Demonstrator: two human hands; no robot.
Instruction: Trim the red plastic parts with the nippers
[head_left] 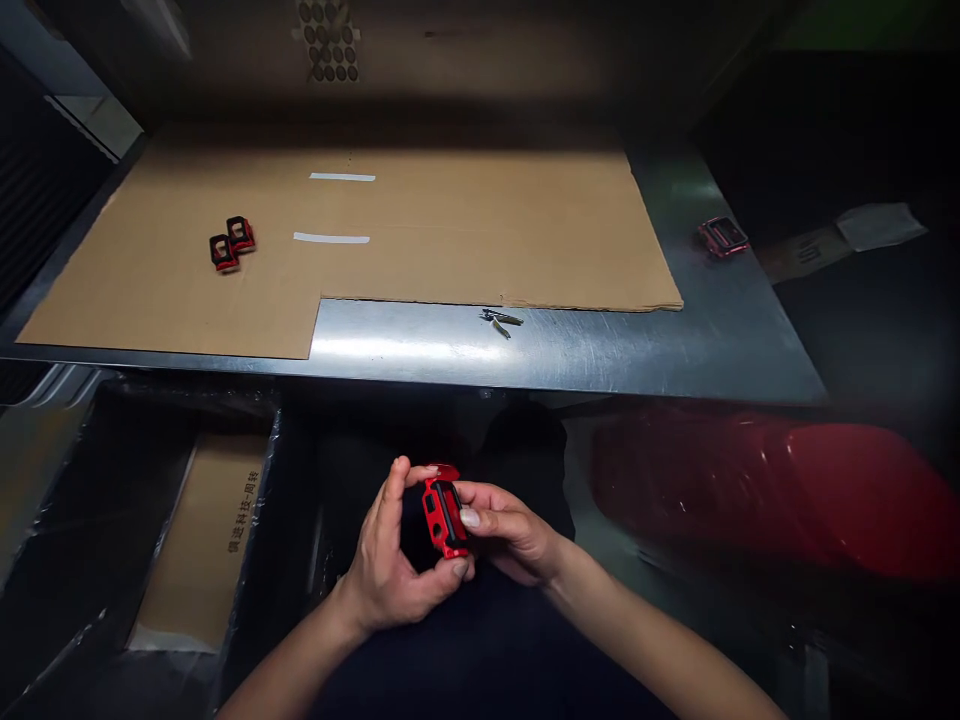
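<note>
Below the steel tabletop, the left hand and right hand pinch a red-and-black plastic casing between fingertips; two more casings lie on a cardboard sheet, a third casing on bare steel.

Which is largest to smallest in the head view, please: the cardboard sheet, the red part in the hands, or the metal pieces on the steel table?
1. Cardboard sheet
Then red part and metal pieces: the red part looks bigger but sits nearer the camera, so unsure.
</note>
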